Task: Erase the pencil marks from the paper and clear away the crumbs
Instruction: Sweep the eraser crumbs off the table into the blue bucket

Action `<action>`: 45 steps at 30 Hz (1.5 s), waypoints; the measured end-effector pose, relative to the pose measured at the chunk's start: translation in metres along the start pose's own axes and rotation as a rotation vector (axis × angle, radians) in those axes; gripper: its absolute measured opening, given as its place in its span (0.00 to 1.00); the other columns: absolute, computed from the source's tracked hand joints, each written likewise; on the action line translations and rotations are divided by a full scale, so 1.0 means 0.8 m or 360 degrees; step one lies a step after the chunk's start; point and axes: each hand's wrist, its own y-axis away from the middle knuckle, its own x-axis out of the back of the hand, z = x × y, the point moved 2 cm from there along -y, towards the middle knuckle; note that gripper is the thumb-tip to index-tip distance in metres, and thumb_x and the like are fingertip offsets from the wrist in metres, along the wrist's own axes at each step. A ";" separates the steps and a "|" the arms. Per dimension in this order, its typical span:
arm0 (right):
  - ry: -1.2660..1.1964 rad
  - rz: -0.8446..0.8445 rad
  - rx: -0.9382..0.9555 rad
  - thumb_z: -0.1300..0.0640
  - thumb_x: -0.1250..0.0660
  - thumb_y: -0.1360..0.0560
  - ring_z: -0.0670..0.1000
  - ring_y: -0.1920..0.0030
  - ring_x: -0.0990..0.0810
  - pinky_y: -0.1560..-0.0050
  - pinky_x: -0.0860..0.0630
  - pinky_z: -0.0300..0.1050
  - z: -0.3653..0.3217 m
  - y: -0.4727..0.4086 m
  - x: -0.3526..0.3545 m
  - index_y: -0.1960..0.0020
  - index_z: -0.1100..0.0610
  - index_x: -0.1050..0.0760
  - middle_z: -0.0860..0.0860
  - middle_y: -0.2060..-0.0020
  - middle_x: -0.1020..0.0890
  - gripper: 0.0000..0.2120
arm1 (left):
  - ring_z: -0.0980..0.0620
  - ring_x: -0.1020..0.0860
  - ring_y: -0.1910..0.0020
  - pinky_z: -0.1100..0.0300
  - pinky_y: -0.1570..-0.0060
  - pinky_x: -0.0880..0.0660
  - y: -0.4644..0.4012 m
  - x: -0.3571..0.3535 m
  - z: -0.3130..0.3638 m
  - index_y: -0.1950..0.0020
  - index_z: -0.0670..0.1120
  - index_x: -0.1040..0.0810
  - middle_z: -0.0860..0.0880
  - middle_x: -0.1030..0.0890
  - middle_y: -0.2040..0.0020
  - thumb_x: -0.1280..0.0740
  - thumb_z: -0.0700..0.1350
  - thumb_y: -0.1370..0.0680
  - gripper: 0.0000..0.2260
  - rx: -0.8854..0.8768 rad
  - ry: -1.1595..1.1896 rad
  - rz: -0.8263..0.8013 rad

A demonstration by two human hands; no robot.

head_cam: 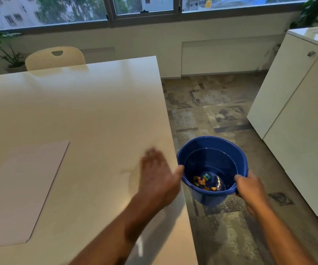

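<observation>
The left hand lies flat on the table near its right edge, fingers straight and close together, though it looks blurry. The right hand grips the rim of a blue bucket, fingers curled round it, and holds the bucket just beside the table's right edge, with some orange and teal scraps at its bottom. The paper lies by the table's left edge, and no writing on it can be read.
</observation>
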 end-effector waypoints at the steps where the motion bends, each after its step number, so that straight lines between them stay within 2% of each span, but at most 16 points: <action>1: 0.0003 0.0000 0.0000 0.62 0.39 0.22 0.59 0.58 0.19 0.55 0.19 0.57 0.001 -0.001 0.000 0.45 0.53 0.28 0.59 0.56 0.20 0.09 | 0.43 0.71 0.23 0.46 0.23 0.65 0.008 0.001 -0.021 0.23 0.41 0.70 0.41 0.72 0.23 0.59 0.67 0.19 0.39 0.0142 0.0008 -0.0016; 3: 0.0004 0.0009 -0.0004 0.62 0.39 0.22 0.58 0.59 0.20 0.57 0.19 0.55 0.002 -0.002 -0.001 0.45 0.53 0.28 0.59 0.56 0.20 0.09 | 0.42 0.71 0.24 0.45 0.23 0.64 0.021 -0.003 -0.045 0.23 0.40 0.71 0.39 0.73 0.23 0.61 0.68 0.20 0.40 0.0297 0.0015 -0.0075; 5: -0.0005 0.0014 -0.0009 0.63 0.39 0.22 0.57 0.60 0.20 0.61 0.21 0.52 0.002 -0.002 -0.002 0.45 0.54 0.27 0.59 0.56 0.20 0.08 | 0.42 0.73 0.24 0.45 0.23 0.65 0.026 -0.013 -0.036 0.23 0.39 0.71 0.39 0.73 0.24 0.60 0.68 0.20 0.40 0.0278 0.0002 -0.0092; 10: -0.0007 0.0029 -0.0017 0.63 0.39 0.23 0.56 0.60 0.21 0.64 0.23 0.49 0.002 0.001 -0.002 0.46 0.55 0.27 0.59 0.55 0.20 0.08 | 0.44 0.76 0.26 0.45 0.25 0.70 -0.003 -0.038 0.062 0.22 0.42 0.70 0.41 0.74 0.24 0.57 0.67 0.19 0.39 -0.0193 -0.0055 -0.0158; 14: -0.0005 0.0033 -0.0002 0.63 0.39 0.23 0.60 0.57 0.19 0.58 0.20 0.55 0.001 0.004 -0.001 0.50 0.52 0.28 0.59 0.56 0.20 0.07 | 0.49 0.73 0.24 0.49 0.24 0.68 -0.007 -0.026 0.093 0.21 0.44 0.66 0.45 0.71 0.22 0.56 0.63 0.17 0.35 -0.0487 -0.0030 -0.0102; 16: -0.0011 0.0034 -0.0008 0.63 0.39 0.23 0.60 0.57 0.19 0.55 0.19 0.57 0.000 0.004 -0.001 0.51 0.52 0.29 0.60 0.56 0.20 0.07 | 0.48 0.74 0.25 0.49 0.25 0.69 -0.002 -0.016 0.070 0.21 0.44 0.68 0.46 0.73 0.23 0.55 0.63 0.17 0.35 -0.0444 0.0063 0.0011; 19: 0.0011 0.0043 -0.0013 0.63 0.39 0.22 0.59 0.59 0.20 0.56 0.20 0.57 0.001 0.004 -0.001 0.49 0.52 0.29 0.60 0.56 0.20 0.07 | 0.47 0.74 0.25 0.50 0.26 0.70 0.010 -0.004 -0.005 0.21 0.43 0.67 0.45 0.73 0.23 0.55 0.63 0.17 0.36 -0.0174 0.0087 0.0142; 24: 0.0009 0.0060 -0.0026 0.64 0.39 0.23 0.58 0.61 0.21 0.60 0.22 0.55 0.002 0.005 -0.002 0.45 0.57 0.27 0.62 0.56 0.20 0.09 | 0.38 0.58 0.20 0.45 0.22 0.59 0.055 0.004 -0.155 0.20 0.36 0.53 0.35 0.56 0.19 0.68 0.67 0.26 0.46 0.0460 -0.0089 0.0360; 27: 0.0002 0.0064 -0.0046 0.63 0.39 0.22 0.59 0.60 0.21 0.58 0.21 0.57 0.003 0.006 -0.004 0.43 0.57 0.28 0.62 0.55 0.21 0.09 | 0.37 0.57 0.20 0.44 0.22 0.58 0.085 0.002 -0.195 0.20 0.34 0.54 0.34 0.56 0.20 0.67 0.66 0.22 0.43 0.0673 -0.0078 0.0340; 29: -0.0006 0.0060 -0.0055 0.63 0.39 0.22 0.59 0.60 0.21 0.59 0.21 0.56 0.003 0.008 -0.004 0.42 0.57 0.28 0.62 0.55 0.21 0.09 | 0.38 0.60 0.20 0.44 0.23 0.60 0.085 -0.004 -0.193 0.20 0.34 0.57 0.35 0.58 0.20 0.61 0.66 0.20 0.41 0.0703 -0.0044 0.0293; 32: -0.0041 0.0069 -0.0070 0.63 0.39 0.22 0.59 0.60 0.21 0.59 0.21 0.56 0.004 0.011 -0.004 0.41 0.56 0.29 0.62 0.55 0.21 0.10 | 0.36 0.60 0.21 0.43 0.23 0.62 0.050 -0.013 -0.153 0.21 0.33 0.54 0.32 0.58 0.20 0.59 0.68 0.21 0.43 0.0586 -0.0037 0.0349; 33: -0.0049 0.0065 -0.0063 0.64 0.40 0.22 0.59 0.60 0.21 0.60 0.22 0.55 0.004 0.012 -0.005 0.41 0.56 0.29 0.62 0.55 0.21 0.11 | 0.36 0.61 0.21 0.43 0.23 0.63 0.033 -0.015 -0.132 0.20 0.33 0.55 0.32 0.59 0.21 0.58 0.68 0.21 0.43 0.0487 -0.0034 0.0368; 37: -0.0056 0.0069 -0.0050 0.64 0.40 0.21 0.58 0.60 0.21 0.60 0.22 0.55 0.002 0.017 -0.004 0.42 0.56 0.29 0.62 0.55 0.21 0.09 | 0.44 0.69 0.22 0.48 0.24 0.67 -0.004 -0.008 -0.045 0.20 0.41 0.64 0.40 0.67 0.21 0.56 0.64 0.17 0.37 -0.0074 0.0003 0.0016; 39: -0.0052 0.0066 -0.0043 0.64 0.39 0.21 0.58 0.61 0.20 0.59 0.21 0.55 0.002 0.018 -0.003 0.42 0.56 0.30 0.61 0.56 0.21 0.09 | 0.48 0.70 0.23 0.50 0.24 0.66 0.005 -0.002 -0.030 0.20 0.44 0.65 0.44 0.68 0.21 0.56 0.64 0.17 0.35 -0.0220 0.0070 0.0006; 42: -0.0058 0.0066 -0.0043 0.64 0.39 0.21 0.58 0.60 0.20 0.57 0.20 0.56 0.002 0.018 -0.002 0.42 0.56 0.30 0.61 0.55 0.21 0.09 | 0.47 0.70 0.23 0.50 0.23 0.66 0.031 -0.008 -0.061 0.20 0.43 0.65 0.45 0.69 0.21 0.56 0.63 0.17 0.35 -0.0079 0.0148 0.0131; 45: -0.0076 0.0067 -0.0042 0.64 0.39 0.21 0.58 0.60 0.21 0.61 0.22 0.53 0.004 0.017 -0.001 0.41 0.56 0.30 0.61 0.55 0.21 0.10 | 0.42 0.63 0.20 0.47 0.22 0.63 0.064 -0.006 -0.131 0.20 0.38 0.60 0.38 0.62 0.19 0.61 0.67 0.21 0.41 0.0334 0.0035 0.0268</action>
